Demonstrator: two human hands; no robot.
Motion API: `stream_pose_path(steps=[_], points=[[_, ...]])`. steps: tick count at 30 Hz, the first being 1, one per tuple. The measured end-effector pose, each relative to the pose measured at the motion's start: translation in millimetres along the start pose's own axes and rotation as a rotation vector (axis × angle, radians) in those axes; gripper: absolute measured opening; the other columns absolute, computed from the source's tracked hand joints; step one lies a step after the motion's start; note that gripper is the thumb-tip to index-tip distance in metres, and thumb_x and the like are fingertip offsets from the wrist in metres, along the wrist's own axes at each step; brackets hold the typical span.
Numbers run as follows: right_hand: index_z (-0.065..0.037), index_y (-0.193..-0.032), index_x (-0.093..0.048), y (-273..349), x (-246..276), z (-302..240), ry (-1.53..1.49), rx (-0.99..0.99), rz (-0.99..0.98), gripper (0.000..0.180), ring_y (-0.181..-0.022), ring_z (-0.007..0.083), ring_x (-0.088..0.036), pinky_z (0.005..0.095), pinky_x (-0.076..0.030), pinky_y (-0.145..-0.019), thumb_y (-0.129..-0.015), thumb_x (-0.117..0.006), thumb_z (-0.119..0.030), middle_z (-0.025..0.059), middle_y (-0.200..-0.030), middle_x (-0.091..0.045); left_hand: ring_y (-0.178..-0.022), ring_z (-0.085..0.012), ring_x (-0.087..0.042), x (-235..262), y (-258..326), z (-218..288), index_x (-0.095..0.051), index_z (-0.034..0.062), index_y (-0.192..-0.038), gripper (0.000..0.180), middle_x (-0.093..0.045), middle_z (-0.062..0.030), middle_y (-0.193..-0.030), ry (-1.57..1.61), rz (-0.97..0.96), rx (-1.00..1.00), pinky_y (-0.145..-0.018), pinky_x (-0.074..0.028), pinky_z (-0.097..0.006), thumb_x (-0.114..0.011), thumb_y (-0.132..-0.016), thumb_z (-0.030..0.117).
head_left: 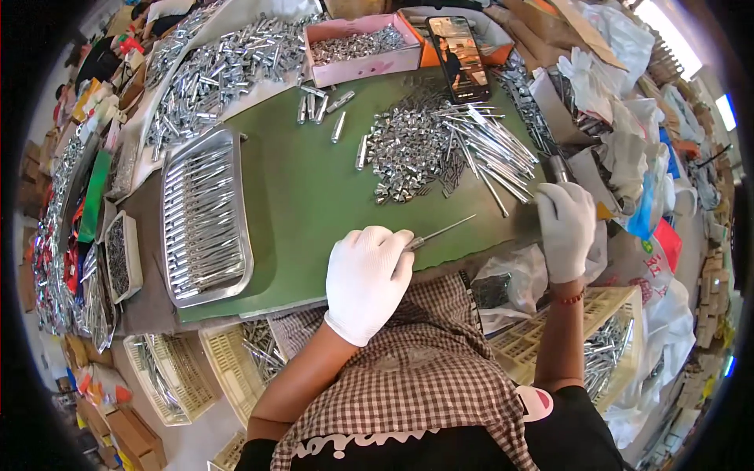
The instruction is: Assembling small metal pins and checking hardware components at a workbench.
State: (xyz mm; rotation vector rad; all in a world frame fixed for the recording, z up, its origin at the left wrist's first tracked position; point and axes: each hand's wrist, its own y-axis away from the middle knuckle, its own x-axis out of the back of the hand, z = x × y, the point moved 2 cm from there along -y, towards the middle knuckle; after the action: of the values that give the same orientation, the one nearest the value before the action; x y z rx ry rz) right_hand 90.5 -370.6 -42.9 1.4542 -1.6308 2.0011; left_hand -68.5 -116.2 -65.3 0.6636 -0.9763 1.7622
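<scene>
My left hand, in a white glove, is closed on a thin metal rod above the near edge of the green work mat. The rod has a thicker silver end at my fingers, and its thin tip points right. My right hand, also gloved, is curled at the right end of the bench. A shiny metal cylinder shows just beyond its fingers; whether the hand grips it is hidden. Between and beyond my hands lie a heap of small silver metal fittings and a bundle of long metal rods.
A metal tray of neatly rowed metal parts stands at left. Beyond it lie many loose silver tubes. A pink box of small parts and a propped phone line the back. Plastic crates sit below the bench.
</scene>
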Motion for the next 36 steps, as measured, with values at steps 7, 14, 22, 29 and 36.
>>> stream_pose_path(steps=[7,14,22,29,36], points=[[-0.008,-0.088,-0.071,-13,-26,-13,-0.112,-0.098,-0.222,0.009,-0.093,0.0346,-0.064,0.0451,-0.049,-0.083,-0.083,-0.077,-0.013,0.0111,-0.092,-0.068,-0.085,-0.0303,-0.062,1,-4,1,-0.077,0.0112,-0.098,0.015,-0.063,-0.0066,-0.093,0.037,0.016,-0.048,-0.079,-0.049,-0.044,-0.075,-0.083,0.014],[-0.006,-0.085,-0.068,-10,-37,-14,-0.19,-0.059,-0.229,0.009,-0.089,0.0369,-0.064,0.0468,-0.049,-0.079,-0.084,-0.075,-0.011,0.0142,-0.09,-0.066,-0.076,-0.0316,-0.064,2,-15,9,-0.07,0.0087,-0.082,0.008,-0.063,-0.0097,-0.082,-0.113,-0.029,-0.124,-0.068,-0.053,-0.046,-0.068,-0.082,0.016],[0.001,-0.107,-0.066,5,-39,7,-0.098,-0.13,-0.137,0.015,-0.104,0.0365,-0.062,0.0436,-0.048,-0.094,-0.099,-0.064,-0.011,0.0167,-0.108,-0.068,-0.086,-0.0292,-0.065,71,2,-22,-0.068,0.0101,-0.087,0.007,-0.064,-0.0095,-0.087,-0.108,-0.054,0.047,-0.079,-0.052,-0.044,-0.07,-0.082,0.014],[0.003,-0.107,-0.065,12,-49,-18,-0.302,-0.191,-0.107,0.014,-0.1,0.0333,-0.062,0.041,-0.049,-0.092,-0.101,-0.062,-0.01,0.0151,-0.107,-0.067,-0.1,-0.0356,-0.066,198,79,-128,-0.071,0.0034,-0.097,0.012,-0.07,-0.0133,-0.104,-0.403,0.298,0.329,-0.09,-0.052,-0.045,-0.068,-0.087,0.009],[0.002,-0.1,-0.062,7,-49,-56,-0.415,-0.141,-0.158,0.008,-0.095,0.0316,-0.061,0.0402,-0.049,-0.088,-0.097,-0.063,-0.005,0.0144,-0.101,-0.063,-0.1,-0.0349,-0.066,209,93,-156,-0.072,0.0035,-0.1,0.014,-0.071,-0.0129,-0.104,-0.366,0.12,0.343,-0.09,-0.052,-0.044,-0.065,-0.089,0.008]])
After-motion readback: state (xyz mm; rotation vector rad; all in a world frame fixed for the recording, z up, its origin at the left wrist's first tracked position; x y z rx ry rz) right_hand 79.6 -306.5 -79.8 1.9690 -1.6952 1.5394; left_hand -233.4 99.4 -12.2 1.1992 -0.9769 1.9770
